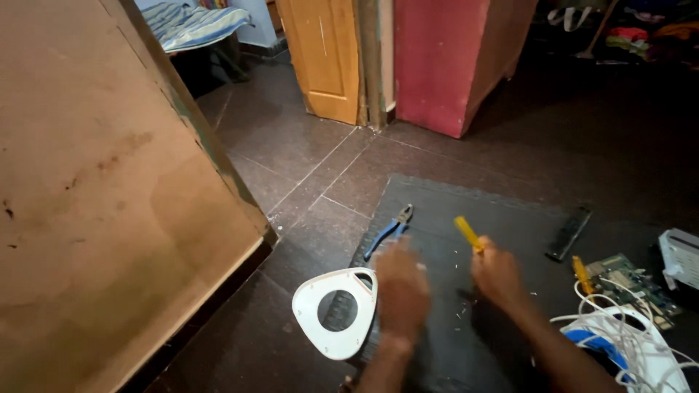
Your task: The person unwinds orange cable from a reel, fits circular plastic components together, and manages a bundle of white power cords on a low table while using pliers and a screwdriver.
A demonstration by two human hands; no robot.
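Mid-work on mat (524, 218): right hand (499, 276) clamped on yellow-handled tool (467, 233); left hand (400, 287) blurred, grip unclear, beside white ring cover (336, 313). Next move likely needs steady tool tip.

The dark rubber floor mat (510, 218) is bare along its far edge and through the middle strip ahead of both hands. On the left, the blue-handled pliers (388, 231) lie slantwise, and the white rounded plastic cover with a round hole (336, 313) sits at the mat's near-left corner, just beside the left hand (400, 291). The right hand (499, 276) has a crowded right flank: a flat black bar (569, 233), a green circuit board (632, 280) and tangled white wires (633, 342). A tall brown wooden panel (109, 204) walls off the left.
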